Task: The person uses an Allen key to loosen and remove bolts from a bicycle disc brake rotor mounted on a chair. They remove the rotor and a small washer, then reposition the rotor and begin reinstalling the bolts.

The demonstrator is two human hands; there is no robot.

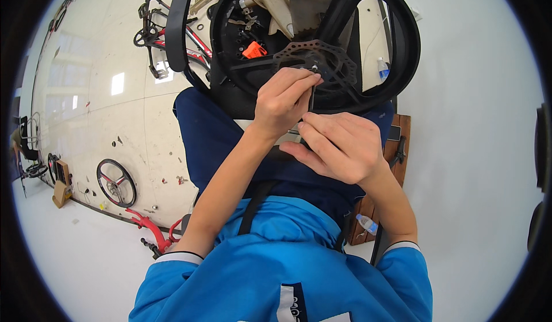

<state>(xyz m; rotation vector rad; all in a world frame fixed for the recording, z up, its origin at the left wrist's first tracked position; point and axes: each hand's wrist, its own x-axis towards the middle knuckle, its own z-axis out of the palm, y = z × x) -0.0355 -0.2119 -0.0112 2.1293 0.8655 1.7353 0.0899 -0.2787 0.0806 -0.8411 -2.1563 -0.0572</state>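
Observation:
A black spoked wheel point(405, 51) lies in front of me, with a toothed metal brake disc point(298, 47) at its hub. My left hand point(280, 102) is closed, thumb and fingers pinching the upper part of a slim dark metal rod point(312, 100) close to the hub. Lower down, my right hand point(344, 146) has its fingertips pressed together at the near end of the same rod. The rod resembles a hex key, but its ends are partly covered by my fingers. A short bright metal piece shows beside the right fingertips.
Behind the wheel is a black seat surface with metal parts and an orange object point(254, 50). Red-and-black bike frame point(172, 43) and a smaller wheel point(117, 183) lie on the floor at left. A wooden bench point(401, 166) and plastic bottle point(367, 224) are at right.

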